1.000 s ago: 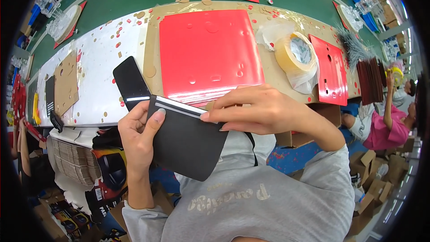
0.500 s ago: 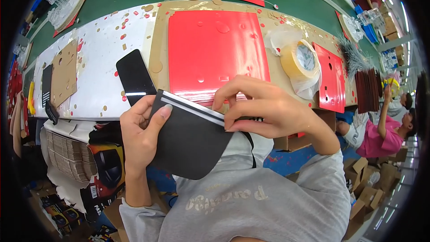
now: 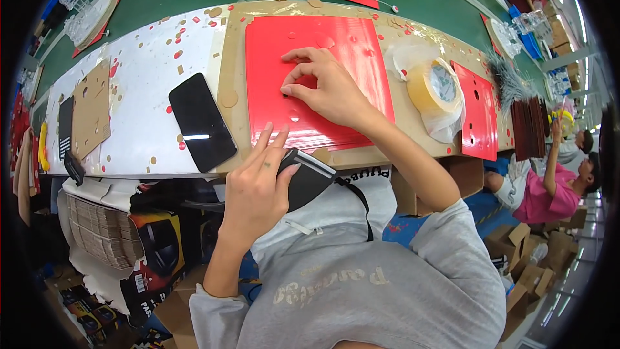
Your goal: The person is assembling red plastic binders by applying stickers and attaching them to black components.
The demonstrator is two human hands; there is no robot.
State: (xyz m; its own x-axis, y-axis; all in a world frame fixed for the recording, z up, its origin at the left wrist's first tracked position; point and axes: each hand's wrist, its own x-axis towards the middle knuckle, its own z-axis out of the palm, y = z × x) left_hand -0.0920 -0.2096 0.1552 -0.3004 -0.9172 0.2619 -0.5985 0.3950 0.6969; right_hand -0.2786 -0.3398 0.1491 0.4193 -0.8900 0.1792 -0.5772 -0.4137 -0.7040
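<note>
Your left hand (image 3: 255, 187) grips the black card (image 3: 307, 186) at the front edge of the surface (image 3: 142, 126), thumb on the near face and fingers reaching up behind it. The card hangs in front of your shirt (image 3: 374, 284), tilted. Its pale strip (image 3: 316, 164) runs along the upper edge and slants from your thumb down to the right; your hand hides so much that you cannot tell the card's long axis.

Your right hand (image 3: 316, 84) is over the red sheets (image 3: 349, 113), its fingers bent and the thumb drawn in, tips pointing left; whether they pinch anything cannot be told. The red sheets lie flat in a stack, squarely in front of you.

Left of the stack lies the phone (image 3: 203, 123), its long axis slanting from upper left to lower right. The tape roll (image 3: 423, 94) sits to the right, just beside the red panel (image 3: 476, 119).
</note>
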